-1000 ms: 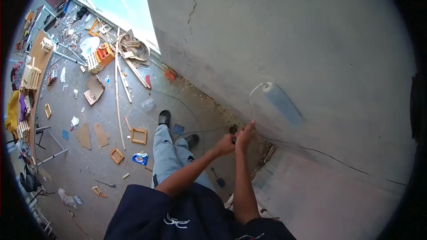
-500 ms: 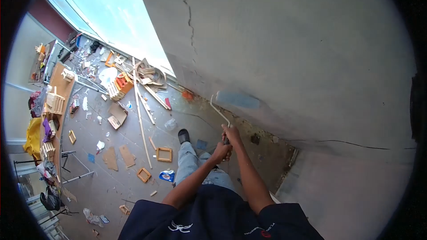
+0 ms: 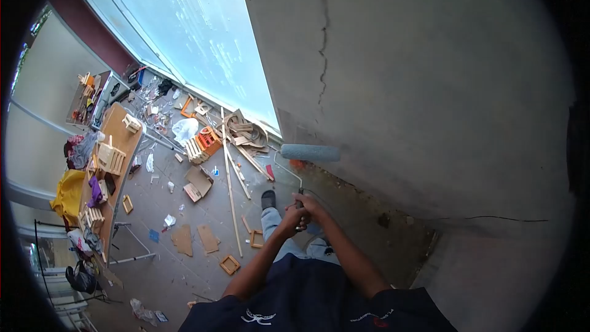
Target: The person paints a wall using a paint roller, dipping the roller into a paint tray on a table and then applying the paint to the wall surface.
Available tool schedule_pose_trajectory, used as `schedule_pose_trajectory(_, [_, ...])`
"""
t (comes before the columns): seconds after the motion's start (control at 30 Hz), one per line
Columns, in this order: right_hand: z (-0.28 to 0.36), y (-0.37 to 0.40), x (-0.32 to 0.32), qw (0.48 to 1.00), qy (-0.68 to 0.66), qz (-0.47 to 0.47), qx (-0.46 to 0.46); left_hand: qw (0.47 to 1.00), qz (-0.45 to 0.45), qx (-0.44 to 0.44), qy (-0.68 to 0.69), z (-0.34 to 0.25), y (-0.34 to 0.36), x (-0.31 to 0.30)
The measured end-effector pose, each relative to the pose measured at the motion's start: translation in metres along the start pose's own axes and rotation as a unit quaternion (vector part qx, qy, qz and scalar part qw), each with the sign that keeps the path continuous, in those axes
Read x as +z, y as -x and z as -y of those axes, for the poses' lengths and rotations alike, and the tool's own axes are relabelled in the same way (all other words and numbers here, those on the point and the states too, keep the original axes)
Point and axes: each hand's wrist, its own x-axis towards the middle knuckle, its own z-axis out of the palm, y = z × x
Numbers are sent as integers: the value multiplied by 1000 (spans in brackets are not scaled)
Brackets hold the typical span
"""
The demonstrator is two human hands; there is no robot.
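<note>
Littered floor (image 3: 184,273) | wood strips (image 3: 230,190), open carton (image 3: 198,183) strewn | laden table (image 3: 114,124) | left hand (image 3: 294,221), right hand (image 3: 312,205) closed around roller handle (image 3: 300,192)

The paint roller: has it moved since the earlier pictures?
Yes, the paint roller has moved leftward, closer to the orange patch.

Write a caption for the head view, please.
Left hand and right hand holding a roller at a cracked wall above a littered floor.

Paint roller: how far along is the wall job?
Done: upper wall looks mostly even grey; fresh coat unconfirmed. In hand: left hand and right hand grip the paint roller low by the wall; contact unclear. Remaining, probably: the visible crack and patchy wall base.
</note>
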Motion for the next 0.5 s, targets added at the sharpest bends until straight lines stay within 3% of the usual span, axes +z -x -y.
schedule_pose_trajectory(0.17, [39,-50,52,993,-89,-76,-6,997,-21,-36,-59,-85,-6,-40])
schedule_pose_trajectory(0.27, [94,-33,97,986,-138,-94,-13,988,-31,-48,-144,-138,8,-37])
schedule_pose_trajectory(0.37, [82,-87,79,979,-106,-149,-88,979,21,-42,-199,-181,3,-42])
schedule_pose_trajectory(0.47, [130,-87,90,971,-72,-228,-16,983,2,-54,-178,-189,-48,-58])
schedule_pose_trajectory(0.5, [118,-100,82,972,-93,-218,-5,985,-5,-61,-163,-179,-67,-71])
